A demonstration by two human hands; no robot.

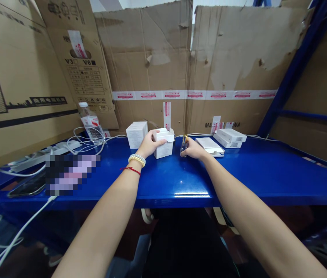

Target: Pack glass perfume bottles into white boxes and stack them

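Note:
My left hand [149, 143] grips a white box [163, 150] by its upper part, thumb across the front and fingers behind. The box stands upright on the blue table, its top flap apparently raised. A short way to the right, my right hand [192, 148] is closed around a small dark glass bottle [183, 150] with gold-coloured thin parts at its top. The bottle is upright at table level. To the left of the held box stands a group of similar white boxes [136, 135]. Right of my right hand lies a flat white box [209, 146], its near end seemingly open.
Two white boxes [229, 136] lie stacked at the back right. Cardboard sheets [151, 69] wall the back of the blue table [163, 181]. At left are a water bottle [91, 123], a power strip [36, 156], white cables and a phone [30, 185].

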